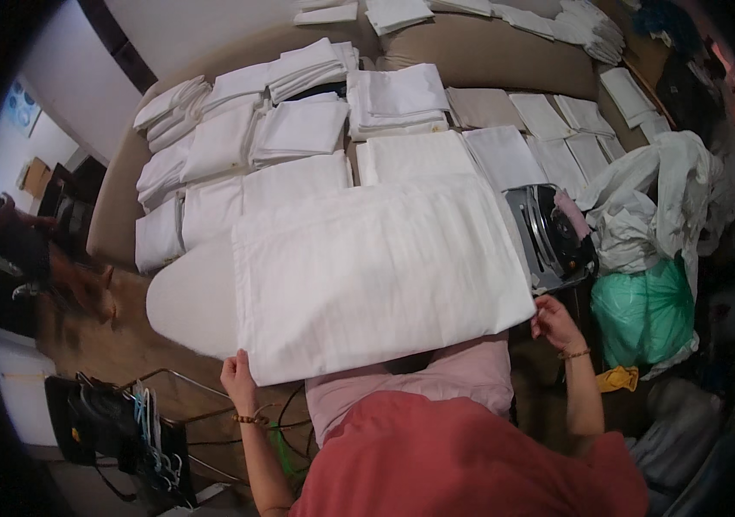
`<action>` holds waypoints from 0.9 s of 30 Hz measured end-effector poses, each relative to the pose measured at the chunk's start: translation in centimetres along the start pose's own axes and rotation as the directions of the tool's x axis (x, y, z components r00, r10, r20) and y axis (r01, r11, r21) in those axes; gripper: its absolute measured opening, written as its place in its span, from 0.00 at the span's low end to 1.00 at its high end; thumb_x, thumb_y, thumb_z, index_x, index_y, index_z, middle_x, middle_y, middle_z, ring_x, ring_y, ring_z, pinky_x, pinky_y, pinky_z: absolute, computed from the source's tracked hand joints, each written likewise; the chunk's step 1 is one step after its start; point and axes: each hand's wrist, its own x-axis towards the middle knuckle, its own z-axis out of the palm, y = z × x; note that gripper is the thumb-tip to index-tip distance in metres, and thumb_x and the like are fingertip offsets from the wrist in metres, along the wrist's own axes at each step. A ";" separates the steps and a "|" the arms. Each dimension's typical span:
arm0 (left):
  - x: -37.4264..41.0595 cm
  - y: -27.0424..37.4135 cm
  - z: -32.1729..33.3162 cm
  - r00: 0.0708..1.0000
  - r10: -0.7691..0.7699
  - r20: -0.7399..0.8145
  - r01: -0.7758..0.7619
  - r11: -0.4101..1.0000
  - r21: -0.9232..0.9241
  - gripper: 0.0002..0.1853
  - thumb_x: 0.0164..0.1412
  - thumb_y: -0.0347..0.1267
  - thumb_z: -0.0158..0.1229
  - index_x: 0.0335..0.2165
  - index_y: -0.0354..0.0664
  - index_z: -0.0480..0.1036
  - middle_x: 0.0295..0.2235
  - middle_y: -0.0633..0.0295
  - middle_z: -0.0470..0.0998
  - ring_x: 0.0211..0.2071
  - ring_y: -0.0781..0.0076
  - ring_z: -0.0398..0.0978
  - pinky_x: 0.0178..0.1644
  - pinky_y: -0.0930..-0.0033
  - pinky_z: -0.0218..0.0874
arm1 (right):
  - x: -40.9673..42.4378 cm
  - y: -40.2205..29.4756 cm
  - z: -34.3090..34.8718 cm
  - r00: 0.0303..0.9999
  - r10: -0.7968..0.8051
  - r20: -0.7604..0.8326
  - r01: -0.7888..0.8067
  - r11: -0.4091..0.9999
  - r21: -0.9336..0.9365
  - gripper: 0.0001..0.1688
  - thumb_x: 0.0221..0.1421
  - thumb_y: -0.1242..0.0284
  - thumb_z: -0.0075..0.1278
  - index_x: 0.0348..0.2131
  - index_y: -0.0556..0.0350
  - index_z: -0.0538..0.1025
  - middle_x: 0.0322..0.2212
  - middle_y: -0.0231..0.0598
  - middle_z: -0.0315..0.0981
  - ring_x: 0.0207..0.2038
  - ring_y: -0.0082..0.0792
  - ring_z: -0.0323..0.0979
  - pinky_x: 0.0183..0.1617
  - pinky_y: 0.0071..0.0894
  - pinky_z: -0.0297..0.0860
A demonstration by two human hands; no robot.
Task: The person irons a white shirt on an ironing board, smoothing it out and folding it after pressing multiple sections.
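Observation:
A folded white cloth (380, 271) lies spread across an ironing board (190, 297), whose rounded pale end shows at the left. My left hand (238, 378) pinches the cloth's near left corner. At the near right corner, my right hand (555, 324) grips the edge between thumb and fingers. Just beyond the cloth's right side rests a dark clothes iron (555, 226) on a metal stand, with a pink cloth wrapped on its handle. Most of the board is hidden under the white cloth.
Many folded white cloths (299, 126) cover a beige sofa (497, 55) behind the board. On the right stand a green plastic bag (645, 316) and crumpled white fabric (658, 187). A black chair (115, 420) with hangers is at lower left. Another person's legs (77, 278) show at far left.

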 end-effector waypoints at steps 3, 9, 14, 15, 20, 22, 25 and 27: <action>-0.1 -1.0 0.2 1.000 0.023 -0.006 -0.023 1.000 -0.018 0.17 0.58 0.36 0.51 0.18 0.37 0.64 0.15 0.74 0.59 0.19 0.86 0.52 0.21 0.79 0.46 | -0.2 0.5 2.1 0.975 0.177 -0.137 -0.207 0.946 -0.249 0.07 0.54 0.74 0.44 0.34 0.57 0.68 0.21 0.35 0.69 0.22 0.25 0.68 0.24 0.22 0.67; -2.3 0.7 -2.1 0.989 0.145 0.006 -0.145 0.982 0.119 0.17 0.58 0.35 0.51 0.18 0.37 0.61 0.16 0.73 0.58 0.20 0.85 0.52 0.22 0.78 0.47 | -2.6 -0.2 0.5 0.971 -0.068 -0.230 -0.009 0.948 -0.319 0.04 0.47 0.78 0.48 0.23 0.60 0.68 0.22 0.34 0.69 0.23 0.25 0.69 0.30 0.27 0.70; -3.7 -1.7 -1.7 0.999 0.048 0.002 -0.048 0.991 0.124 0.14 0.56 0.30 0.52 0.18 0.35 0.61 0.15 0.71 0.60 0.19 0.83 0.53 0.22 0.79 0.50 | -2.7 -0.5 0.8 0.955 0.134 -0.265 -0.243 0.866 -0.438 0.14 0.36 0.81 0.58 0.14 0.58 0.65 0.14 0.35 0.69 0.17 0.22 0.68 0.21 0.21 0.65; -3.1 -1.2 -1.2 0.998 0.064 -0.020 -0.061 0.988 0.145 0.13 0.55 0.30 0.52 0.19 0.34 0.63 0.15 0.70 0.61 0.19 0.83 0.54 0.22 0.78 0.51 | -2.2 -1.1 0.8 0.945 0.155 -0.287 -0.289 0.805 -0.518 0.15 0.36 0.81 0.59 0.14 0.58 0.65 0.14 0.36 0.69 0.16 0.22 0.69 0.20 0.21 0.65; 3.7 1.5 1.3 0.993 0.104 -0.050 -0.087 0.961 0.262 0.17 0.54 0.36 0.53 0.22 0.28 0.67 0.15 0.61 0.68 0.19 0.78 0.61 0.24 0.73 0.57 | 5.7 -6.4 4.2 0.871 -0.406 -0.275 -0.131 0.348 -0.928 0.15 0.38 0.70 0.55 0.20 0.66 0.71 0.20 0.49 0.71 0.25 0.42 0.71 0.30 0.34 0.65; 7.7 2.9 3.0 0.991 0.124 0.055 -0.136 0.913 0.384 0.20 0.54 0.38 0.53 0.19 0.28 0.67 0.14 0.59 0.66 0.18 0.78 0.60 0.23 0.71 0.56 | 10.8 -6.9 5.1 0.822 -0.469 -0.323 -0.167 0.343 -0.924 0.20 0.40 0.63 0.54 0.22 0.67 0.72 0.22 0.53 0.71 0.27 0.48 0.71 0.32 0.38 0.65; 12.4 5.0 6.2 0.977 -0.023 0.214 -0.060 0.926 0.374 0.22 0.52 0.39 0.55 0.17 0.28 0.65 0.13 0.58 0.64 0.17 0.77 0.59 0.20 0.69 0.53 | 16.2 -8.0 6.9 0.817 -0.445 -0.366 -0.264 0.275 -0.924 0.25 0.40 0.58 0.54 0.24 0.67 0.73 0.24 0.56 0.71 0.29 0.52 0.70 0.34 0.41 0.65; 14.9 3.8 7.1 0.968 0.009 0.250 -0.101 0.929 0.357 0.22 0.52 0.39 0.55 0.16 0.28 0.65 0.13 0.60 0.64 0.16 0.77 0.58 0.18 0.69 0.51 | 17.4 -8.0 7.8 0.850 -0.412 -0.329 -0.251 0.234 -0.939 0.25 0.41 0.57 0.54 0.25 0.67 0.73 0.25 0.55 0.72 0.30 0.51 0.70 0.33 0.41 0.65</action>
